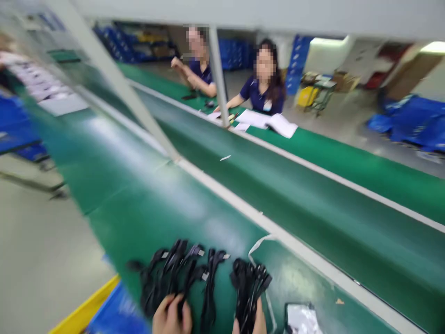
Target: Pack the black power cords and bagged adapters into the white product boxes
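Note:
Several black cables [153, 287] with pale connector ends lie side by side on the green work surface in front of me. My left hand [172, 316] has its fingers curled round one or more of the cables at the lower left of the group. A bundle of black cables [245, 290] is gripped in my right hand [259, 317], thumb and fingers on either side of it. Between the two hands lies a single folded cable [208, 292], untouched. Both hands are cut off by the bottom edge of the view.
A conveyor belt [278, 185] runs behind a pale rail [222, 192]. Two people sit beyond it, one with papers [257, 119]. A white strap [256, 246] and a silvery packet [302, 319] lie right of the cables. A blue bin [116, 308] with a yellow rim stands lower left.

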{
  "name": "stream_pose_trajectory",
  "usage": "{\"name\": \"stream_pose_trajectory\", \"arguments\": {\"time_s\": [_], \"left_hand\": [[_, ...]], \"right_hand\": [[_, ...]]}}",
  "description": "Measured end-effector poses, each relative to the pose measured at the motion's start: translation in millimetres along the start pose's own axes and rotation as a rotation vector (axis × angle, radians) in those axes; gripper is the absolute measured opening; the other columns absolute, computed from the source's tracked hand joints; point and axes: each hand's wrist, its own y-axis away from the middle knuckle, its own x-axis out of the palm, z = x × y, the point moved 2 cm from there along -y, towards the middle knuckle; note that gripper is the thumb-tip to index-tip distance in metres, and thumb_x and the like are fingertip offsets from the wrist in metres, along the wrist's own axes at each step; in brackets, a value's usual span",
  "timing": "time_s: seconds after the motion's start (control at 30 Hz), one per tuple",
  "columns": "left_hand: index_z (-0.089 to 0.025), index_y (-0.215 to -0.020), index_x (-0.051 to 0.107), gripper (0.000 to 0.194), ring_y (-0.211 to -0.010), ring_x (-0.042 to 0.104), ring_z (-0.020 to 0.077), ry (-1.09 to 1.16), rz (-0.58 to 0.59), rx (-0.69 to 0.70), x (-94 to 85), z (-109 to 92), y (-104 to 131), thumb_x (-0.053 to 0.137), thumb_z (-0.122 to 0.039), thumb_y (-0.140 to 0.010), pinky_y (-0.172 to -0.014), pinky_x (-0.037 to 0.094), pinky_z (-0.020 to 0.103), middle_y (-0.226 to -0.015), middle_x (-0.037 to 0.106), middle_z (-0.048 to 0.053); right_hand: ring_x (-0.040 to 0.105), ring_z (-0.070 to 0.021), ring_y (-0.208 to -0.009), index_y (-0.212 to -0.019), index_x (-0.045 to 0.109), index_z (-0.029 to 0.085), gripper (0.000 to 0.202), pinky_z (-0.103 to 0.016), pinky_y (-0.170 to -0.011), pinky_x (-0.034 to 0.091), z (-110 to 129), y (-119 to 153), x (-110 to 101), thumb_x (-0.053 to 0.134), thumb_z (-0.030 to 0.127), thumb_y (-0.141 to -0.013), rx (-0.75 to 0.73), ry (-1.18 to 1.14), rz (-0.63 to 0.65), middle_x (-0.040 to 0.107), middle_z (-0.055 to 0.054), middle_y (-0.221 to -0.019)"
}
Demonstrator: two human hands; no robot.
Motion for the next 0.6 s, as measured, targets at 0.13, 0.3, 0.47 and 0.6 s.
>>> {"name": "stream_pose_trajectory", "arguments": {"time_s": [0.13,0.3,0.47,0.6], "left_hand": [[-0.019,-0.098,0.062,0.019,-0.104,0.057,0.0291,-0.27,-0.022,0.022,-2.0,6,12,0.049,-0.027,-0.086,-0.09,0.053,0.05,-0.105,0.056,0.012],[-0.013,-0.103,0.059,0.019,-0.109,0.052,0.0268,-0.31,0.016,0.001,-1.7,16,13,0.047,-0.019,-0.09,-0.095,0.047,0.044,-0.111,0.053,0.016],[-0.015,-0.109,0.056,0.02,-0.12,0.045,0.0333,-0.299,-0.011,-0.027,-12.3,-16,11,0.053,-0.023,-0.09,-0.1,0.038,0.054,-0.124,0.05,0.018],[-0.016,-0.119,0.05,0.037,-0.114,0.049,0.0307,-0.194,0.146,-0.026,-2.2,-44,17,0.06,-0.031,-0.087,-0.096,0.043,0.048,-0.122,0.051,0.015]], "right_hand": [[0.055,-0.0366,-0.119,-0.146,0.037,0.008,0.079,-0.053,-0.096,0.048,30,15,-53,0.059,0.05,-0.084,0.079,-0.013,0.2,0.054,-0.022,-0.132],[0.054,-0.0348,-0.116,-0.145,0.035,0.005,0.082,-0.049,-0.096,0.046,44,5,-51,0.055,0.056,-0.086,0.148,-0.023,0.337,0.052,-0.024,-0.131],[0.054,-0.0343,-0.115,-0.148,0.03,0.007,0.081,-0.047,-0.094,0.047,51,2,-57,0.053,0.055,-0.088,0.141,-0.026,0.37,0.052,-0.022,-0.13],[0.049,-0.0358,-0.121,-0.149,0.028,0.007,0.087,-0.049,-0.099,0.044,58,0,-55,0.056,0.058,-0.085,0.162,-0.016,0.385,0.048,-0.022,-0.136]]}}
